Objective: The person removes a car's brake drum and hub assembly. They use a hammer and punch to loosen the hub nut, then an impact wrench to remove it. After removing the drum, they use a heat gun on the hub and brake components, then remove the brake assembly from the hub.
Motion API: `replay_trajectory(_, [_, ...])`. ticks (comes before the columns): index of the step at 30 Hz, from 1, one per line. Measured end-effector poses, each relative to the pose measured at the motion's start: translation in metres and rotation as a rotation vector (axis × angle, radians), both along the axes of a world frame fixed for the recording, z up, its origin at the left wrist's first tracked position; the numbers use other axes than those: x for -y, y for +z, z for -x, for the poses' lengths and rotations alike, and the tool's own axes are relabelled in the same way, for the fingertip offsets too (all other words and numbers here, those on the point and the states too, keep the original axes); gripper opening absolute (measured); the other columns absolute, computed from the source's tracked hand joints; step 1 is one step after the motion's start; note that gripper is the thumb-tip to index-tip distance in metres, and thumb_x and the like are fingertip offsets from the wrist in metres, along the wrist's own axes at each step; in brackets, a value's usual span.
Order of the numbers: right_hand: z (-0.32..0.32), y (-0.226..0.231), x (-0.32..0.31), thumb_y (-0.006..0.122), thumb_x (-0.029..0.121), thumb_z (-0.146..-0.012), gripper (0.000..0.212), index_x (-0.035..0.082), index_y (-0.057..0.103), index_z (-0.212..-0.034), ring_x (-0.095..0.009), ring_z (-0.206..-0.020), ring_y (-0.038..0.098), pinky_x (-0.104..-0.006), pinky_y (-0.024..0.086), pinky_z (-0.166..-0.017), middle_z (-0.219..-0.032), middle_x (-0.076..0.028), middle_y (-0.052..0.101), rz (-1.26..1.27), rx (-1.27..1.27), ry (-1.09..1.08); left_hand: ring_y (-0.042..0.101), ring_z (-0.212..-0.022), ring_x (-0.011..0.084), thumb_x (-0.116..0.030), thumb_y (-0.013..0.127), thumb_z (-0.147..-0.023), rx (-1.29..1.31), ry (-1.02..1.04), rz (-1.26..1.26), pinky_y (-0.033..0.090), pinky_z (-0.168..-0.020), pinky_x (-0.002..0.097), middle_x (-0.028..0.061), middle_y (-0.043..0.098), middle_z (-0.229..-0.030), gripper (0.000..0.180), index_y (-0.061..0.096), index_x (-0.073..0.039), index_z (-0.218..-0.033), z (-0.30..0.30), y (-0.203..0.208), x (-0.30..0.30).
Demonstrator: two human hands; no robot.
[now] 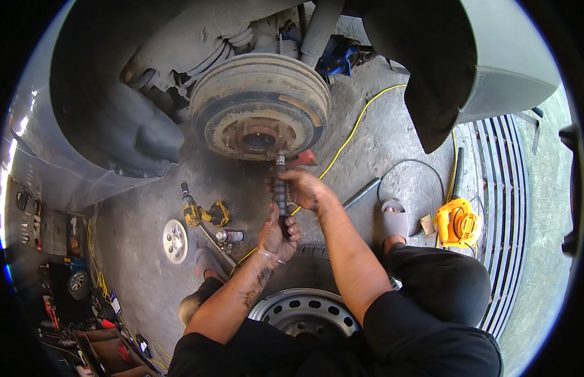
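The tool (281, 194) is in both hands, its tip at the drum's (260, 103) near face (touching or not, I cannot tell). The left hand (277, 237) is wrapped round its lower end, the right hand (304, 188) round its upper part. Leftward lie a drill (192, 214), can (230, 235) and hubcap (174, 241); rightward, a yellow blower (458, 224).

On grey floor (138, 213): yellow-black drill (193, 215), round silver wheel cover (174, 242), small can (230, 235), orange blower (458, 225), yellow cable (361, 117).
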State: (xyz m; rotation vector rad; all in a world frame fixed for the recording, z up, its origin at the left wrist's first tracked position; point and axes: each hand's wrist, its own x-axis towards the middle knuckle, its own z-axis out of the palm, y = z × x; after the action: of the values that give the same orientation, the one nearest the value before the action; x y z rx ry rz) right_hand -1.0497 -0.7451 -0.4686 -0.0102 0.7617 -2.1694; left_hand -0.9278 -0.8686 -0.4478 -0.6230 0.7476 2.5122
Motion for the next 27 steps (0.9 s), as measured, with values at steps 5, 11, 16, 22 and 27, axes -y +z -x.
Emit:
replay_trajectory(5, [0.0, -0.019, -0.012, 0.071, 0.018, -0.093, 0.054, 0.002, 0.044, -0.136, -0.027, -0.101, 0.068, -0.0415, 0.056, -0.084, -0.113, -0.013, 0.066, 0.061, -0.109, -0.038, 0.051, -0.071, 0.0134, -0.056, 0.058, -0.096, 0.096, 0.117, 0.186, 0.042, -0.061, 0.025, -0.0011, 0.053, -0.08, 0.048, 0.054, -0.01, -0.109, -0.001, 0.009, -0.014])
replay_trajectory(11, [-0.003, -0.015, 0.014, 0.074, 0.019, -0.091, 0.055, 0.002, 0.046, -0.136, -0.024, -0.093, 0.067, -0.0384, 0.054, -0.079, -0.11, -0.01, 0.066, -0.29, -0.066, -0.119, 0.048, -0.068, 0.0129, -0.057, 0.051, -0.1, 0.102, 0.154, 0.144, 0.039, -0.058, 0.025, -0.0009, 0.05, -0.077, 0.049, 0.053, -0.009, -0.109, -0.005, 0.004, -0.017])
replay_trajectory(16, [-0.002, -0.014, -0.01, 0.073, 0.016, -0.091, 0.06, 0.002, 0.042, -0.141, -0.029, -0.097, 0.067, -0.0439, 0.055, -0.09, -0.111, -0.012, 0.066, 0.204, -0.059, -0.001, 0.047, -0.066, 0.0128, -0.054, 0.049, -0.102, 0.227, 0.11, 0.132, 0.039, -0.056, 0.0263, -0.0001, 0.05, -0.077, 0.045, 0.054, -0.01, -0.107, -0.002, 0.014, -0.011])
replay_trajectory(22, [-0.005, -0.017, 0.006, 0.076, 0.018, -0.089, 0.055, 0.002, 0.049, -0.134, -0.022, -0.105, 0.065, -0.0451, 0.055, -0.092, -0.11, -0.009, 0.065, -0.294, -0.102, -0.134, 0.048, -0.068, 0.0128, -0.049, 0.046, -0.105, 0.108, 0.185, 0.393, 0.041, -0.057, 0.0269, 0.0006, 0.051, -0.078, 0.038, 0.054, -0.011, -0.104, -0.003, -0.005, -0.02])
replay_trajectory(27, [-0.002, -0.018, 0.002, 0.078, 0.02, -0.088, 0.06, 0.003, 0.047, -0.136, -0.023, -0.108, 0.064, -0.0473, 0.056, -0.092, -0.112, -0.009, 0.065, 0.069, -0.068, -0.034, 0.049, -0.07, 0.0132, -0.045, 0.047, -0.105, 0.012, 0.016, -0.16, 0.041, -0.058, 0.0255, 0.0007, 0.052, -0.081, 0.034, 0.054, -0.012, -0.105, -0.002, -0.016, 0.005])
